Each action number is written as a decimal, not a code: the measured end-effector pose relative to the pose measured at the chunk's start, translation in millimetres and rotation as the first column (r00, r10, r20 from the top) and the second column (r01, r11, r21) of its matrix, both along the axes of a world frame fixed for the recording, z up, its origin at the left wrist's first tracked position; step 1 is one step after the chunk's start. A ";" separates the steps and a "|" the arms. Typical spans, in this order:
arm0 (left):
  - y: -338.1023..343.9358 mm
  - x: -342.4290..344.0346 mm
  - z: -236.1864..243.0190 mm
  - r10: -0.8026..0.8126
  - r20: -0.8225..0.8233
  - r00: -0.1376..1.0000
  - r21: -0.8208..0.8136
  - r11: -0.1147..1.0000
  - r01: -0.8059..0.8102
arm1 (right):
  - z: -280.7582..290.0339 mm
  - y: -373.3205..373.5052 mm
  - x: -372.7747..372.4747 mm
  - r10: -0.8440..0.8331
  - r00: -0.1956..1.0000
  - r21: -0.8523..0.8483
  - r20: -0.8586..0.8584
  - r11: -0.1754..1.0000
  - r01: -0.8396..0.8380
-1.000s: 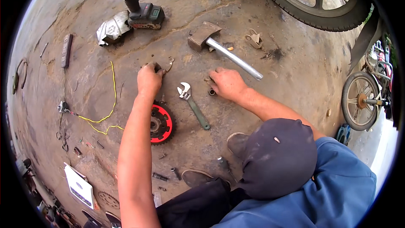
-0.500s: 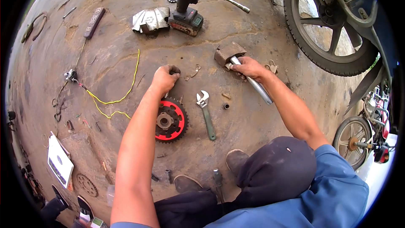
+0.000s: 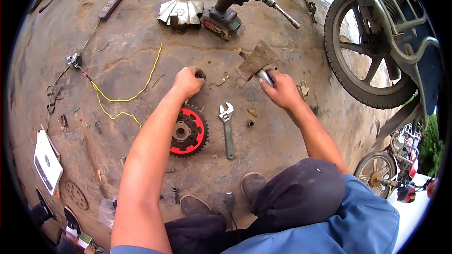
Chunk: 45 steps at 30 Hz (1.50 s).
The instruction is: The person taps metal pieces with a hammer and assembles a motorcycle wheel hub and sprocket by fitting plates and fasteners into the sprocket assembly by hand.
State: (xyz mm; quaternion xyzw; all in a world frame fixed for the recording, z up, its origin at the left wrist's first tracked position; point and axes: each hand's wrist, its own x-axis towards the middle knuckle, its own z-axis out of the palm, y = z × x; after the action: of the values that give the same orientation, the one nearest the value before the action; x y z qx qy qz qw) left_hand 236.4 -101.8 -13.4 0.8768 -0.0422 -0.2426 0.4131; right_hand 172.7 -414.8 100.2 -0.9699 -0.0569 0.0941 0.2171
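Observation:
My right hand (image 3: 284,90) is wrapped round the metal pipe handle of a hammer (image 3: 258,61). Its broad, rusty head is tilted, with a broad face showing. My left hand (image 3: 189,81) is closed just beyond a toothed sprocket (image 3: 181,131) with a red ring, which lies on the ground. Whatever is between the left fingers is hidden, and my forearm covers part of the sprocket's left side. Between my hands, nearer my feet, lies an adjustable wrench (image 3: 228,134) with a green handle. A small dark socket (image 3: 249,123) lies right of it.
A cordless impact wrench (image 3: 230,7) stands at the back beside a silver metal cover (image 3: 181,13). Yellow wire (image 3: 127,99) and a power strip (image 3: 113,3) lie left. A motorcycle wheel (image 3: 369,47) stands at the right. Near my shoes are a socket (image 3: 174,195) and a tool (image 3: 229,201).
The hammer has turned in my right hand, so a broad face of its head now shows. My left hand stays closed by the sprocket. The whole view has shifted slightly.

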 end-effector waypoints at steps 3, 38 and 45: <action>17.5 -1.3 -14.0 0.122 -0.155 0.980 -0.105 0.985 -0.140 | 25.1 47.6 -7.6 0.084 0.991 0.099 0.104 0.991 -0.095; -34.4 -30.8 21.7 -0.189 0.328 0.926 0.193 0.973 0.130 | -80.3 -72.4 -104.0 -0.508 0.579 0.453 -0.638 0.360 0.816; -32.4 -18.4 37.1 -0.532 0.386 0.754 0.308 0.844 0.438 | -78.5 -70.8 -102.0 -0.509 0.582 0.425 -0.634 0.399 0.812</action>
State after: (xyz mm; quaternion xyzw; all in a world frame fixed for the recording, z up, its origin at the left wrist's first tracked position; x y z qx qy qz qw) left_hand 218.0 -134.2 23.7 0.9037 -0.3404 -0.1316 0.2239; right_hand 70.8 -485.7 21.7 -0.7104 0.3597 0.1675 0.5813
